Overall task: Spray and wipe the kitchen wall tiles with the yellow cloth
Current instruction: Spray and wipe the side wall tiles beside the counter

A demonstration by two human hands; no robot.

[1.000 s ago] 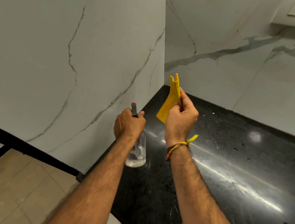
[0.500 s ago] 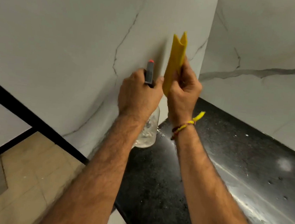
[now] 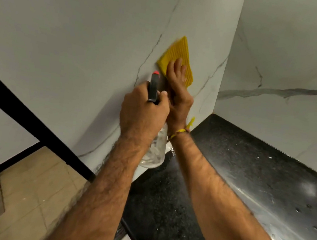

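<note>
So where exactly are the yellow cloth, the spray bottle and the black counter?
yellow cloth (image 3: 178, 55), head view, on its ribbed upper face above the fingers.
spray bottle (image 3: 155, 151), head view, on its clear body below the left hand.
black counter (image 3: 248, 159), head view, on bare speckled top.

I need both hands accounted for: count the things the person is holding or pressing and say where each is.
2. The spray bottle is gripped in the left hand, above the counter edge. The yellow cloth is pressed flat on the wall tile by the right hand.

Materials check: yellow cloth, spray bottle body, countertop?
Yellow cloth: looks like ribbed sponge-type fabric, matte, parallel ridges. Spray bottle: clear plastic probably; see-through body, black head. Countertop: polished black speckled stone, likely granite; glossy reflections.
</note>
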